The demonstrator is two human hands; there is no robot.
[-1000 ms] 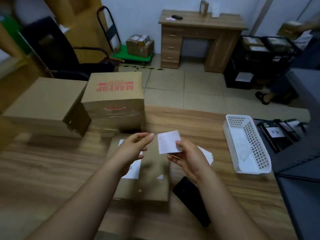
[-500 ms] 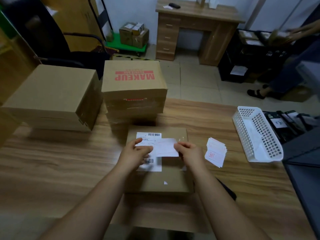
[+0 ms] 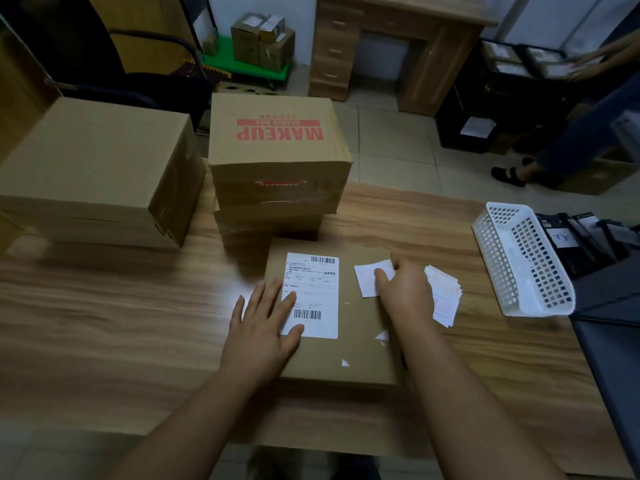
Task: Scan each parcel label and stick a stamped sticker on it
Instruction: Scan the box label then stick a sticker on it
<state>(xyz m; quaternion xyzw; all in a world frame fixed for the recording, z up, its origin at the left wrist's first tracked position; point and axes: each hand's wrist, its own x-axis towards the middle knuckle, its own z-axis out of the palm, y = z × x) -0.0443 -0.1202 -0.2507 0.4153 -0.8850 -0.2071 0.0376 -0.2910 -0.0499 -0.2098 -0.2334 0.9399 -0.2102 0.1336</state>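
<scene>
Nearest the viewer, a flat brown parcel (image 3: pixel 349 327) lies on the wooden table (image 3: pixel 104 323), its near edge close to the table's near edge. The left hand (image 3: pixel 263 323) rests palm down on the parcel's left side, fingers straight and spread; the fingertips overlap the left margin of the white shipping label (image 3: pixel 313 294), which lies flat on the parcel top with one barcode at its far edge and one near its near edge. The right hand (image 3: pixel 407 292) lies on the far right corner of the parcel, fingers bent downward and pressing on a small white stamped sticker (image 3: pixel 367 278). The sticker lies on the parcel top, just right of the shipping label and apart from it. Whether it is fully adhered cannot be determined.

Just right of the parcel, partly hidden by the right hand, a loose stack of stickers (image 3: pixel 445 299) with red stamp marks lies on the table. Farther right, a white perforated plastic basket (image 3: pixel 519 261) stands at the table's right edge.

Beyond the parcel, a carton printed MAKEUP (image 3: pixel 277 147) sits on top of another carton. To its left stands a larger plain carton (image 3: pixel 93 168). On the floor past the table, a wooden desk (image 3: pixel 391 50) stands against the far wall
</scene>
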